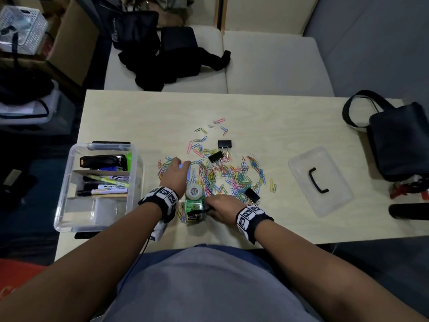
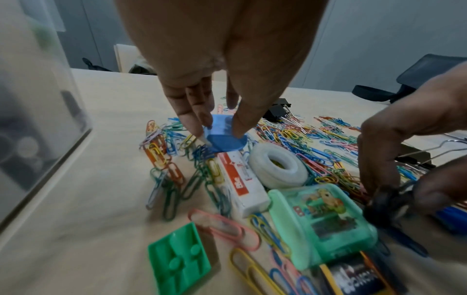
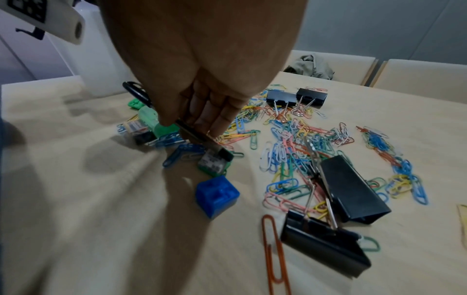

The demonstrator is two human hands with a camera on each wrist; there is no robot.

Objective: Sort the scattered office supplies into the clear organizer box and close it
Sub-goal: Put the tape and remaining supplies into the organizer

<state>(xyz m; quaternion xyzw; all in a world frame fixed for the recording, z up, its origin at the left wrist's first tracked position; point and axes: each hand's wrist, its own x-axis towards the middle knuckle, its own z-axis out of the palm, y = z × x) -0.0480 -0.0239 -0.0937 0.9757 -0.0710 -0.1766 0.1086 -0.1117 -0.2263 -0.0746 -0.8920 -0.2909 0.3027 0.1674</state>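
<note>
Coloured paper clips (image 1: 222, 173) lie scattered mid-table. My left hand (image 2: 220, 131) reaches into their left edge, and its fingertips pinch a small blue translucent plastic piece (image 2: 225, 137) that lies on the clips. My right hand (image 3: 194, 125) grips black-handled scissors (image 3: 202, 137) low over the table, beside a green plastic case (image 2: 321, 221). The clear organizer box (image 1: 69, 182) stands open at the left with a stapler and markers inside. Its lid (image 1: 321, 180) lies at the right.
A tape roll (image 2: 278, 169), a white eraser (image 2: 242, 183), a battery (image 2: 353, 277) and a green plastic square (image 2: 179, 259) lie between my hands. A blue cube (image 3: 217, 195) and black binder clips (image 3: 351, 189) sit by my right hand. A dark bag (image 1: 399, 140) occupies the right end.
</note>
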